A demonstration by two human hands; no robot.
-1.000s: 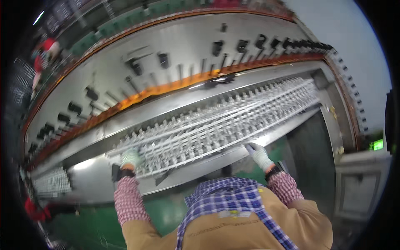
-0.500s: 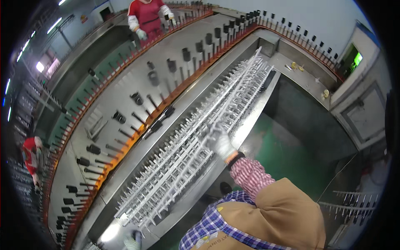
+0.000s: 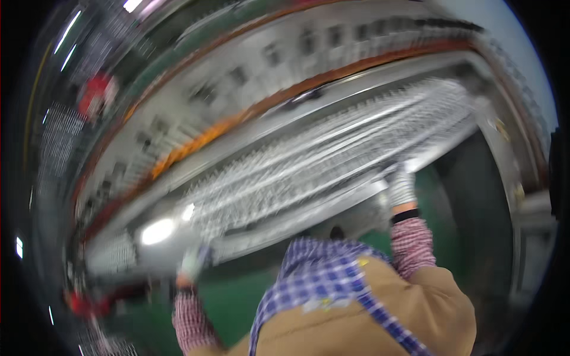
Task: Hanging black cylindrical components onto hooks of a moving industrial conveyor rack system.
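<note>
Your gloved left hand (image 3: 191, 264) at 7 o'clock, right hand (image 3: 402, 187) at 3 o'clock, both on long silver wire rack (image 3: 320, 160); finger state unclear, blurred.

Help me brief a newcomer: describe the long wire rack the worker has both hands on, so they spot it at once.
Start at the long grey machine bed with the orange strip along it. Just below lies the wire rack, a pale silvery grid of thin rods spanning from the gloved left hand to the gloved right hand. Unlike the solid grey panels around it, it is open latticework.
</note>
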